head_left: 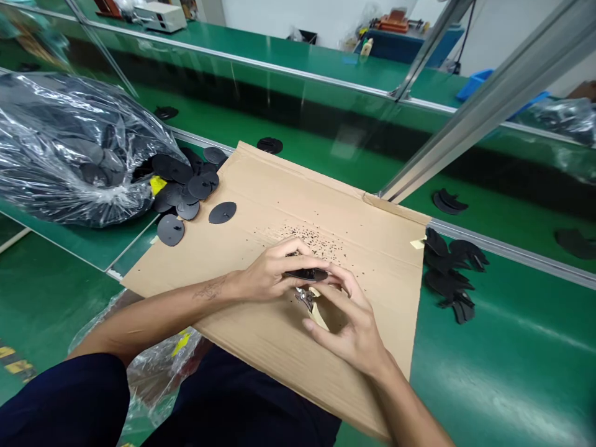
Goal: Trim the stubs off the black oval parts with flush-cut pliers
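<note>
Over the cardboard sheet (265,186), my left hand (267,273) grips a dark plastic disc (305,274), its fingers above and thumb below. My right hand (351,316) is curled around a small pair of nippers (305,298) with pale yellow handles. The metal jaws point up and left, just under the disc. My right index fingertip reaches the disc's right end. Part of the nippers' handles is hidden by my right fingers. Small black scraps (321,242) are scattered on the cardboard beyond my hands.
At the left, a clear plastic bag (84,155) spills black discs (186,186) onto the cardboard's edge. One separate disc (222,213) lies nearby. Stacked black parts (449,267) rest on the green table (512,347) at the right. A metal post (465,118) rises behind the cardboard.
</note>
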Available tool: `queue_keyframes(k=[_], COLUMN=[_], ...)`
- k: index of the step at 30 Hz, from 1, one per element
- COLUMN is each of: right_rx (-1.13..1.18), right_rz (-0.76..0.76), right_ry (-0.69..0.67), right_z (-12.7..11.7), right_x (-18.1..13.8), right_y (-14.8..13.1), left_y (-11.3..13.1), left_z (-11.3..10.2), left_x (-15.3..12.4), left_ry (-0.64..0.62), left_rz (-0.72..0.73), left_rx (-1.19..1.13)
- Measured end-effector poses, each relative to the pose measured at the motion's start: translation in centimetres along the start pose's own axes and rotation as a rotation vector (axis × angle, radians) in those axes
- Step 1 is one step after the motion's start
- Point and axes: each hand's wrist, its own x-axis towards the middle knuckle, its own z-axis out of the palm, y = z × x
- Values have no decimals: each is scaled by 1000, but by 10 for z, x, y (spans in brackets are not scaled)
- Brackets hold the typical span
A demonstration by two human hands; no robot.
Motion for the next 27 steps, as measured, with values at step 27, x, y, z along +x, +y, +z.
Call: queue_keyframes(k=[27], right_rx=[-54], right_rz=[120], right_ry=[163], right_z=[-6], right_x=[2], right_y=[-2], left_y=[-9], left_z=[-18], left_x=[14], left_ry=[-67], left_rz=[-932], left_rx=[-1194])
